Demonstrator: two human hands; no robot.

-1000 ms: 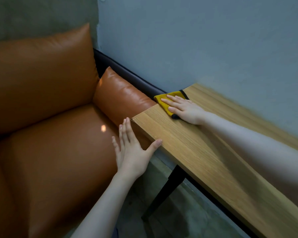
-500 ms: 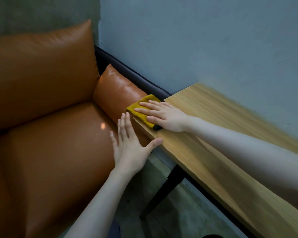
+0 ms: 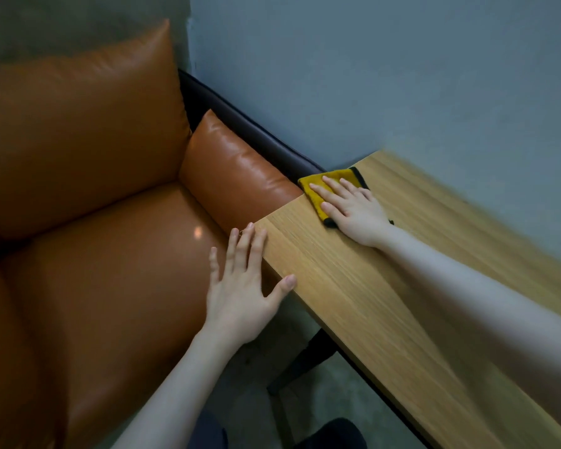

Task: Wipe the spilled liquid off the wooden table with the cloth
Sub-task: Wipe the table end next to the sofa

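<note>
At the far left we saw the orange leather sofa (image 3: 88, 254), its arm cushion (image 3: 237, 176) butting up against the short end of the wooden worktop (image 3: 370, 303). Our left hand (image 3: 243, 286) lay next, spread flat and released, holding nothing; its fingers (image 3: 256, 244) ran along the worktop's near corner and the thumb tip rested on the front edge, so we judged it a brace rather than a working hand.

Further right and farther from us, the yellow cloth (image 3: 321, 186) with its dark trim sat on the worktop at the end corner nearest the grey wall (image 3: 370, 76), one tip reaching the edge beside the sofa arm. Our right hand (image 3: 350, 209) pressed down on it with open palm and straight fingers, not clenched, covering most of its near part. The cloth's long side ran roughly along the short end edge of the worktop.

We could not make out any spilled liquid on the wood; the surface was blurred toward the right, so what remained to wipe stayed uncertain. The relation that mattered was plain enough: the cloth lay under the right hand alone, well apart from the left, with nearly the whole length of the worktop stretching away to its right, toward us.
</note>
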